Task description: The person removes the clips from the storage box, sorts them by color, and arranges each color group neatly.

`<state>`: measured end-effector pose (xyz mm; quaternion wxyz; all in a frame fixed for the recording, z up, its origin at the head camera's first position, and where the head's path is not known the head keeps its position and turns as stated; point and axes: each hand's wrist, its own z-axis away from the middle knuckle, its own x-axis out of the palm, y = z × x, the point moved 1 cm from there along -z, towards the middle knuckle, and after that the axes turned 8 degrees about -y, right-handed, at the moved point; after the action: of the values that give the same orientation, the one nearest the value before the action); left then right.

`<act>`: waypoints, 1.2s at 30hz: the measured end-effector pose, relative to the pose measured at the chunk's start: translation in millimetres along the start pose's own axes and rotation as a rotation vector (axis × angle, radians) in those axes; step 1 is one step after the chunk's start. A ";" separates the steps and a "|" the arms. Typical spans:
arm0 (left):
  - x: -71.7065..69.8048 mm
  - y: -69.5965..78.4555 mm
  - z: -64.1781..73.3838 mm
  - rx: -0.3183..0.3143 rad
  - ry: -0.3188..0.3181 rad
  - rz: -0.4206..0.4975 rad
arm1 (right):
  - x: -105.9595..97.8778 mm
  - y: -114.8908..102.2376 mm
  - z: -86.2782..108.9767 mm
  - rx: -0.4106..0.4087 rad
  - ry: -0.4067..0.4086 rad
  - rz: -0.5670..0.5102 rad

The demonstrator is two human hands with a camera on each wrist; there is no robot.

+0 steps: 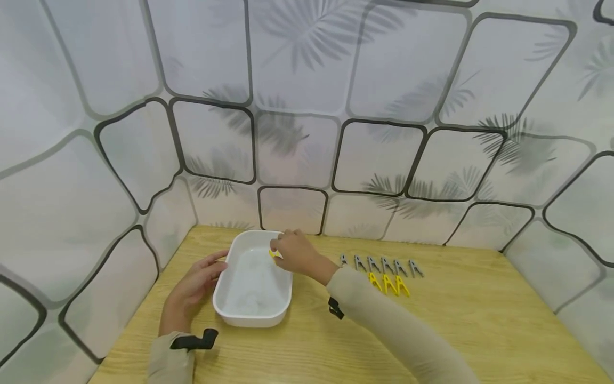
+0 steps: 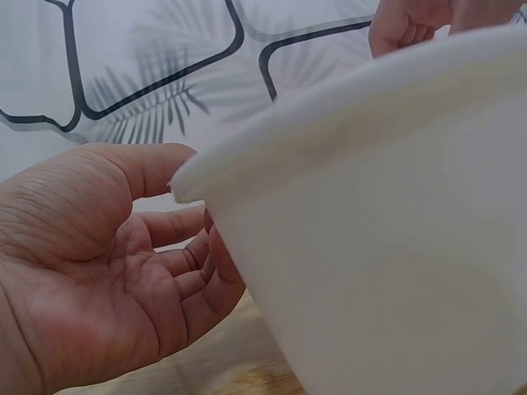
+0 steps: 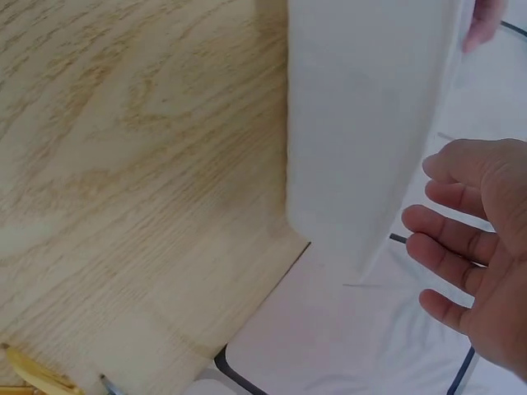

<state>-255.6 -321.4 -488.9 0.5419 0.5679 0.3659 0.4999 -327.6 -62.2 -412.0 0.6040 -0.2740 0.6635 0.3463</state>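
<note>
A white plastic basin [image 1: 254, 288] stands on the wooden table. At its left side my left hand [image 1: 199, 282] grips the rim, the thumb on the edge and the fingers below it against the outer wall, as the left wrist view shows. My right hand [image 1: 297, 253] reaches over the far right rim and pinches a yellow clothespin [image 1: 275, 254] above the inside of the basin. In the right wrist view the right hand [image 3: 473, 239] has its fingers bent, and the clothespin it holds is hidden there.
To the right, several grey clothespins [image 1: 373, 264] lie in a row, with three yellow clothespins [image 1: 388, 284] in front of them. A patterned cloth wall [image 1: 297, 154] rises behind the table [image 1: 455, 314] and on both sides.
</note>
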 end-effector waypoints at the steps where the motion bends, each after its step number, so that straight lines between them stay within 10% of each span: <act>1: -0.5 0.1 0.4 -0.002 0.001 0.003 | 2.5 -1.3 -2.7 0.001 -0.008 0.026; 21: 3.9 3.3 4.1 -0.011 0.024 -0.009 | 13.0 5.0 -33.8 0.028 -0.208 0.023; 36: 3.6 3.0 2.8 -0.028 0.041 -0.005 | 22.8 10.9 -32.8 0.123 -0.177 -0.029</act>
<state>-252.5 -319.2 -485.1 0.5434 0.5489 0.3716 0.5151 -358.9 -80.3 -432.2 0.6808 -0.2144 0.6236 0.3189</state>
